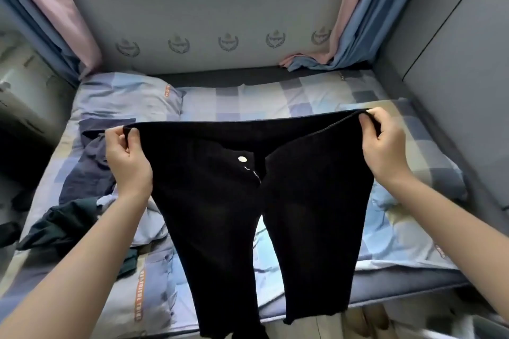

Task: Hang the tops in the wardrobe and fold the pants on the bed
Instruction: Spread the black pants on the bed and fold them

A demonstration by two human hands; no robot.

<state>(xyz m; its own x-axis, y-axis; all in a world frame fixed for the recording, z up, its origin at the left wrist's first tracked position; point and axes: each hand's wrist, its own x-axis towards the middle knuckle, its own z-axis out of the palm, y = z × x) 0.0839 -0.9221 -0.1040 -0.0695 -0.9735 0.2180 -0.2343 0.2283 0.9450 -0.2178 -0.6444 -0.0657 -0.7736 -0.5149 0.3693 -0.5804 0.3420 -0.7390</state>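
1. Black pants (248,195) hang spread above the checked bed (399,228), waistband uppermost, fly open (one pale button showing), raw hems dangling past the near bed edge.
2. Left hand (125,158) pinches the left waistband corner.
3. Right hand (381,143) pinches the right corner; both arms extended, hands well apart.

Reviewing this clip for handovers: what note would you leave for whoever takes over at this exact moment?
Left hand and right hand each pinch one end of the waistband of the black pants, held up spread over the bed, legs hanging, fly open. Not folded yet.
A navy garment and a dark green garment lie crumpled on the bed's left side.
Left: fold these pants, then sort the pile. Wardrobe not in view.
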